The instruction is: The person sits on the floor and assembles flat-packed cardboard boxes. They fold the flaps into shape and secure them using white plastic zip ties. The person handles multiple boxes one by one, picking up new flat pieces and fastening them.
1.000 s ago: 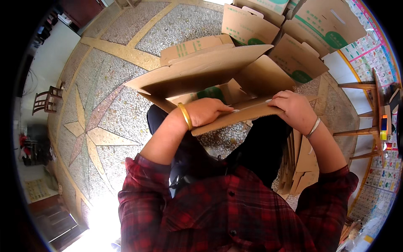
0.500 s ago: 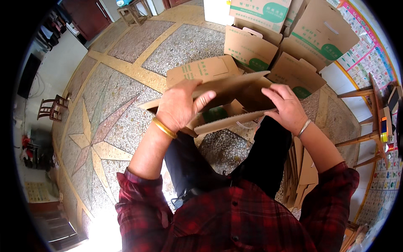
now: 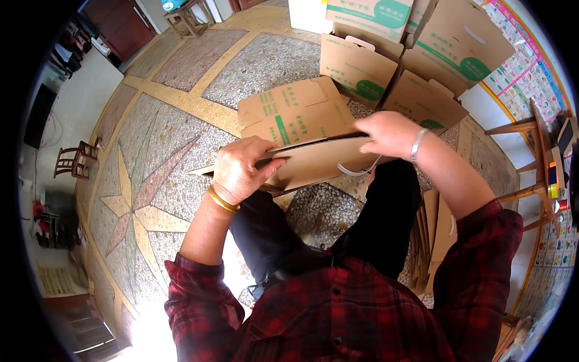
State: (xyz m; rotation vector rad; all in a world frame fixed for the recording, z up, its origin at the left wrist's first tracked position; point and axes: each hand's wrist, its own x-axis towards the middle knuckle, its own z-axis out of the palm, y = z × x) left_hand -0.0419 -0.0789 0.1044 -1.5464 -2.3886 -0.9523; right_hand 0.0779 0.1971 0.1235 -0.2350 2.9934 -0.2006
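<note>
Head view: both hands (image 3: 240, 168) (image 3: 391, 134) grip a brown cardboard box (image 3: 313, 163) with a white handle (image 3: 351, 172).

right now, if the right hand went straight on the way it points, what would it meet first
The right hand points leftward, so first the cardboard box, whose upper edge it already seems to touch; beyond, along that edge, probably the left hand, though depth is unclear.

Head view: one wide fisheye, facing down from head height, with left hand (image 3: 241, 168) and right hand (image 3: 393, 134) near, floor (image 3: 259, 67) beyond.
</note>
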